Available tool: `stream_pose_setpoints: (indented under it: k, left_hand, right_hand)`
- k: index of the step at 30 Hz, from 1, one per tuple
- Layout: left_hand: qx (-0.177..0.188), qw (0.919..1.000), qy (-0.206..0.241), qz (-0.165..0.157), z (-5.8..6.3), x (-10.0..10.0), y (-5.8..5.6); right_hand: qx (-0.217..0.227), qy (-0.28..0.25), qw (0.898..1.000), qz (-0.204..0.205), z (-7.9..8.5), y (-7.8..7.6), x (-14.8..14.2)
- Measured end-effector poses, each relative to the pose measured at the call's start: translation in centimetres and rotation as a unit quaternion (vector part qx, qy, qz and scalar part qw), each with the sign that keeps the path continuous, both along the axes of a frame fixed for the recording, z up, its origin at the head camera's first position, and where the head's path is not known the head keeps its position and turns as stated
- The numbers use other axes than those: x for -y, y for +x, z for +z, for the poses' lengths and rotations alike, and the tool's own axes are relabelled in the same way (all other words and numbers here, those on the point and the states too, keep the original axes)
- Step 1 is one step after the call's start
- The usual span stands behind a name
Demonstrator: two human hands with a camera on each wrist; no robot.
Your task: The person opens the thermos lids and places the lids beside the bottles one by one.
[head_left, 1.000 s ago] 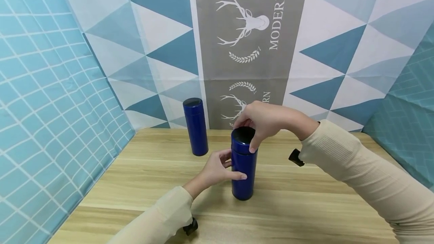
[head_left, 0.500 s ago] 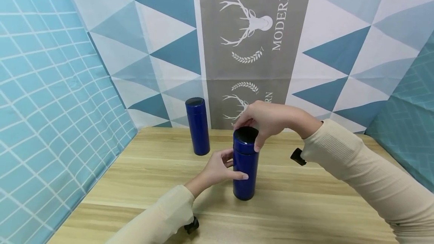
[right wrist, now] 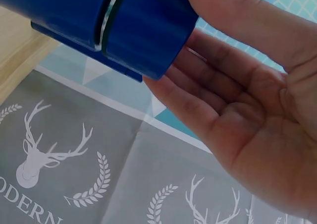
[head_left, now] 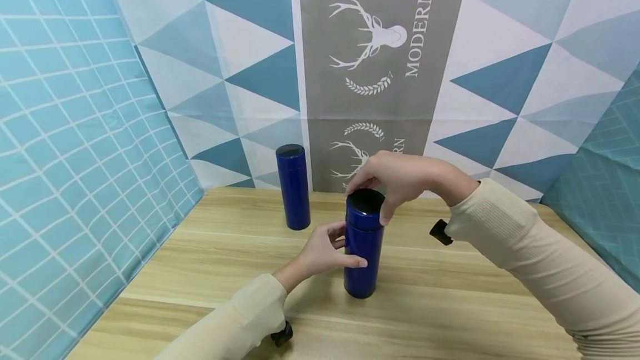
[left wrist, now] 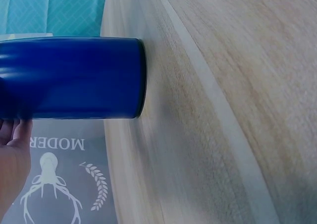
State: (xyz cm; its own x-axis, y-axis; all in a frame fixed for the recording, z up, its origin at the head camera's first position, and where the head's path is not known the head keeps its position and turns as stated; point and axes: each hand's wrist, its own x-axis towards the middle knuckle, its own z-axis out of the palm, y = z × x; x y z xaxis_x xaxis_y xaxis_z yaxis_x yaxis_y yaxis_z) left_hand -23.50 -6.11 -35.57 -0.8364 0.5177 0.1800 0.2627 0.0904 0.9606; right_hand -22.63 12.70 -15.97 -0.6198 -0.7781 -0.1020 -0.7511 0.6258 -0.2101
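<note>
A blue thermos flask (head_left: 362,265) stands upright on the wooden table, capped by a blue lid (head_left: 356,219) with a black top. My left hand (head_left: 322,251) grips its body from the left, thumb across the front and fingers behind. From above, my right hand (head_left: 400,179) holds the lid by its rim, thumb on the near right side and fingers on the far left. In the right wrist view a narrow shiny seam shows between the lid (right wrist: 148,30) and the body. The left wrist view has the flask's base (left wrist: 119,80) at the tabletop.
Behind and to the left stands a second blue flask (head_left: 294,196) with a black top. The wooden table (head_left: 210,271) ends at a patterned cloth backdrop (head_left: 260,32). A light-blue checked cloth (head_left: 75,138) hangs along the left side.
The scene has shifted slightly right in the head view. My right thumb has moved a little to the right around the lid's rim. My left hand keeps its grip on the body.
</note>
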Motion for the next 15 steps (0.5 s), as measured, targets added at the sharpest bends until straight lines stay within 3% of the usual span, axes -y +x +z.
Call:
stream_pose_setpoints:
  k: [15]
  left_hand:
    - [-0.001, 1.0, -0.006, 0.005, 0.12, -0.03, -0.03]
  right_hand:
    - [-0.002, 0.017, 1.0, 0.024, -0.04, -0.09, -0.32]
